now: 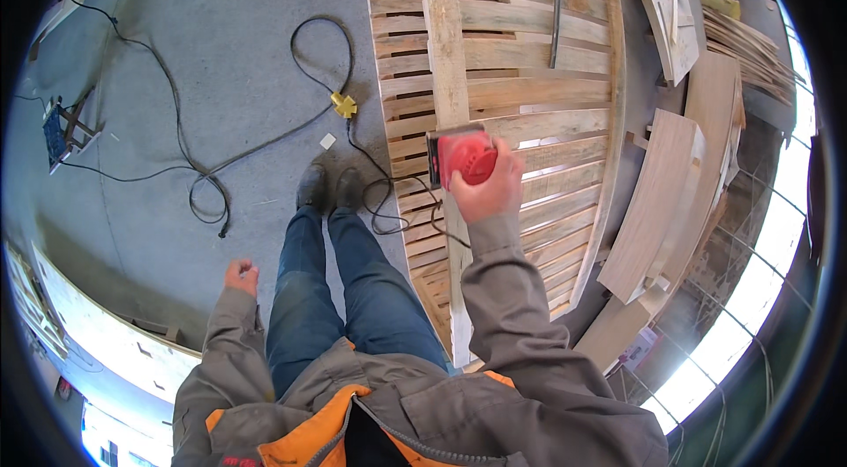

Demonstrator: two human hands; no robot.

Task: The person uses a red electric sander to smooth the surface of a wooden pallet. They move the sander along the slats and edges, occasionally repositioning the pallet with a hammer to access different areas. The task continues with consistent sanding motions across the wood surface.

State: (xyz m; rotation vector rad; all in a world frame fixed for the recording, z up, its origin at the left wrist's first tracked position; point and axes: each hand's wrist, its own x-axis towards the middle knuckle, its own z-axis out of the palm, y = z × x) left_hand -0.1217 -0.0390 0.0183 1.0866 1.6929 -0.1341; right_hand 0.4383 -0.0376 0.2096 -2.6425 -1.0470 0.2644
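Note:
My right hand (490, 188) is wrapped round the red body of an electric sander (466, 156). The sander rests against a long pale board (444, 44) that runs lengthwise over a slatted wooden pallet (538, 97). Its black cord (437, 218) trails over the pallet's left edge down to the floor. My left hand (241, 276) hangs beside my left leg, away from the pallet. Its fingers are curled in, and whether anything small lies in them is hidden.
A yellow socket block (344, 105) joins black cables on the grey floor (238, 17) at left. A hammer-like bar tool (558, 4) lies across the pallet's far slats. Wooden panels (651, 202) and stacked thin strips (745, 48) stand at right. A white board (106, 326) is at lower left.

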